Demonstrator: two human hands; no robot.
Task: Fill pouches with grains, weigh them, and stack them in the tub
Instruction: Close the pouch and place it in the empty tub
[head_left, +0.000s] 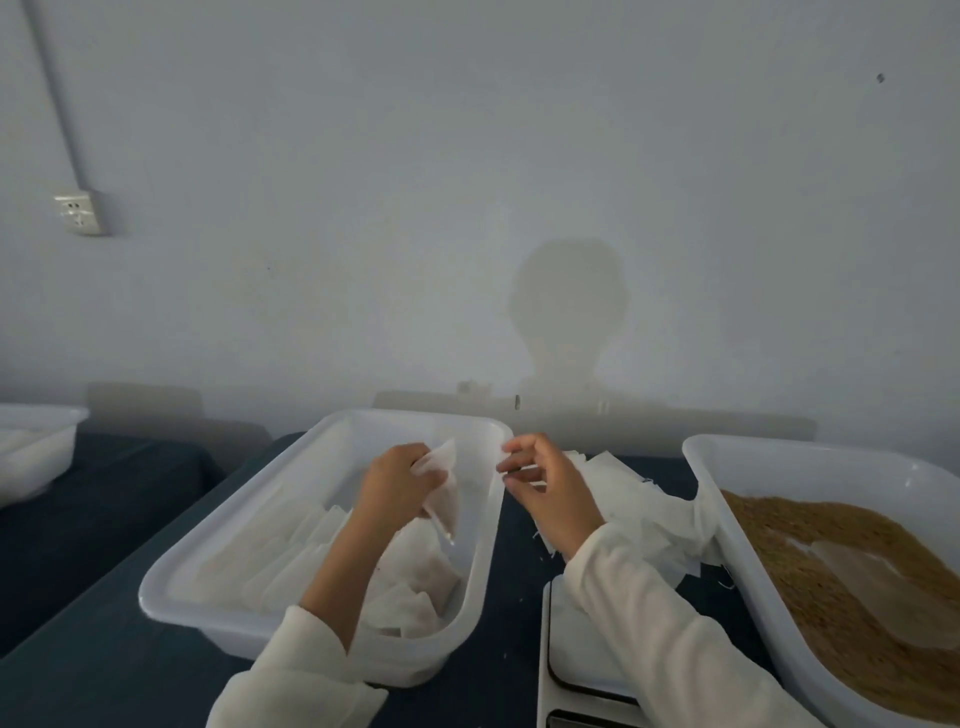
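My left hand (397, 480) grips a white pouch (441, 493) that hangs over the middle white tub (171, 566). Inside that tub lie several white pouches (291, 551), some in a row and some loose near the front. My right hand (540, 483) hovers just right of the tub's far corner, fingers curled and pinched together near the pouch's top; whether it holds a thread or edge I cannot tell. At the right, a white tub (727, 499) holds brown grains (831, 571). A white scale (566, 670) sits under my right forearm.
A heap of empty white pouches (649, 499) lies on the dark table between the two tubs. Another white tub (36, 441) stands at the far left on a separate dark surface. A wall rises directly behind the table, with a socket at the left.
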